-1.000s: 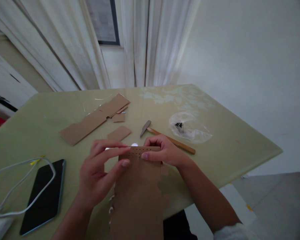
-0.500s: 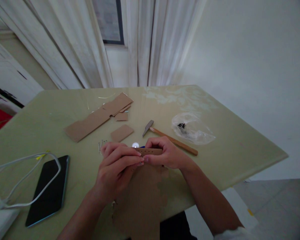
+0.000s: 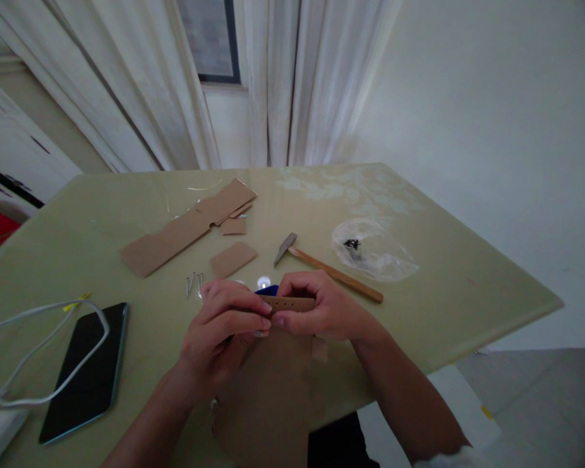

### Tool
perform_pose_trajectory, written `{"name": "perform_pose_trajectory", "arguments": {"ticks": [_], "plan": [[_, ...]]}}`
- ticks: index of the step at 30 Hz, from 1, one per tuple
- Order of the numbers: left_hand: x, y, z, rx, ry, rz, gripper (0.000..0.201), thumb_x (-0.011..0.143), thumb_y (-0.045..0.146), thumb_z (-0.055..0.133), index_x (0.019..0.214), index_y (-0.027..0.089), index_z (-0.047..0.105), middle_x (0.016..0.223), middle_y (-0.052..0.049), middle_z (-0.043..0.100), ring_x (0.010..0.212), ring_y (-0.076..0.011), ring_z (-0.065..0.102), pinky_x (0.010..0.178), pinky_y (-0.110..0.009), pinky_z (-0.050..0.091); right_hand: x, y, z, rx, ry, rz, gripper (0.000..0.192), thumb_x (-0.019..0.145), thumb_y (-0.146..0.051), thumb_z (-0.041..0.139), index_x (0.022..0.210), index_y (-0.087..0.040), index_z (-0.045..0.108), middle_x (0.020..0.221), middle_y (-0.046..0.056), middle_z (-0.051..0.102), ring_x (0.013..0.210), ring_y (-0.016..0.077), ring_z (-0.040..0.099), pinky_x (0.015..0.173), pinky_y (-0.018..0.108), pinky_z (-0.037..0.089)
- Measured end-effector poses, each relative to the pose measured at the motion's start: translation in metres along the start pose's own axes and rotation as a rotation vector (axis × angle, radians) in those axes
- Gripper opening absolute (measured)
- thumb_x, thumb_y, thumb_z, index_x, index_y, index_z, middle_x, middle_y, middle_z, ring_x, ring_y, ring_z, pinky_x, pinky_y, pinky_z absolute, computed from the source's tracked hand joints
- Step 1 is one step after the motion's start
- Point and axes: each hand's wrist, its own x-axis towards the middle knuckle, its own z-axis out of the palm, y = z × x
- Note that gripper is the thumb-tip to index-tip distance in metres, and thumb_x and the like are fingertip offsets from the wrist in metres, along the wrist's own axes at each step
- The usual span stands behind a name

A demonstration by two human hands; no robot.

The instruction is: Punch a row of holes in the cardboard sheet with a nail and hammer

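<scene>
Cardboard piece (image 3: 273, 383), punched with a row of holes along its top edge, is held upright at the near edge of the worktop (image 3: 443, 305). Its top edge is pinched by the fingers of the left hand (image 3: 219, 338) and right hand (image 3: 322, 312). Hammer (image 3: 331, 270), nails (image 3: 194, 284) and phone (image 3: 85, 370) lie nearby.

Your hands pinch a plain brown cardboard sheet (image 3: 273, 383) with a row of small dark holes along its top edge. Behind it peeks a bright blue object (image 3: 267, 290). You've got a pale olive-green table (image 3: 443, 286) with a faint whitish floral pattern at the far side. The hammer with a grey metal head and orange-brown wooden handle (image 3: 329, 271) lies there, and a glossy black phone with a teal edge (image 3: 85, 370) under a white cable (image 3: 39, 364).
</scene>
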Motion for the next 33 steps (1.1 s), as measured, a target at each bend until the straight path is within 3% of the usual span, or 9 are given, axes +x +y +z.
{"name": "perform_pose_trajectory", "arguments": {"ticks": [22,26,30,33], "plan": [[-0.006,-0.004,0.001,-0.133,0.006,-0.078,0.012,0.107,0.016,0.065,0.107,0.026,0.072,0.108,-0.006,0.075,0.099,-0.0216,0.070,0.086,-0.043,0.056,0.000,-0.001,-0.001,0.006,-0.023,0.053,0.031,0.085,-0.045,0.088,0.087,-0.018,0.072,0.072,-0.005,0.058,0.065,0.0101,0.047,0.056,0.022,0.036],[-0.004,0.003,-0.004,-0.246,0.183,-0.135,0.006,0.109,0.023,0.065,0.107,0.028,0.069,0.103,-0.004,0.076,0.093,-0.0207,0.071,0.086,-0.044,0.060,0.004,0.004,-0.002,-0.043,0.030,0.072,0.034,0.085,-0.047,0.088,0.084,-0.018,0.072,0.071,-0.004,0.058,0.065,0.0105,0.047,0.055,0.022,0.035],[-0.001,-0.001,-0.011,-0.114,0.346,-0.180,0.006,0.103,0.027,0.075,0.098,0.027,0.071,0.104,-0.003,0.081,0.104,-0.0238,0.075,0.104,-0.052,0.061,0.006,0.008,-0.003,0.069,0.059,0.084,0.038,0.081,-0.049,0.092,0.083,-0.018,0.069,0.071,-0.004,0.057,0.062,0.0096,0.046,0.053,0.021,0.034],[0.000,-0.020,-0.019,-0.041,0.535,-0.407,0.008,0.099,0.030,0.080,0.097,0.025,0.074,0.095,-0.001,0.081,0.096,-0.0214,0.078,0.101,-0.046,0.062,0.007,0.010,-0.006,0.081,0.072,0.079,0.037,0.081,-0.047,0.093,0.082,-0.018,0.069,0.071,-0.005,0.056,0.061,0.0091,0.046,0.053,0.021,0.034]]}}
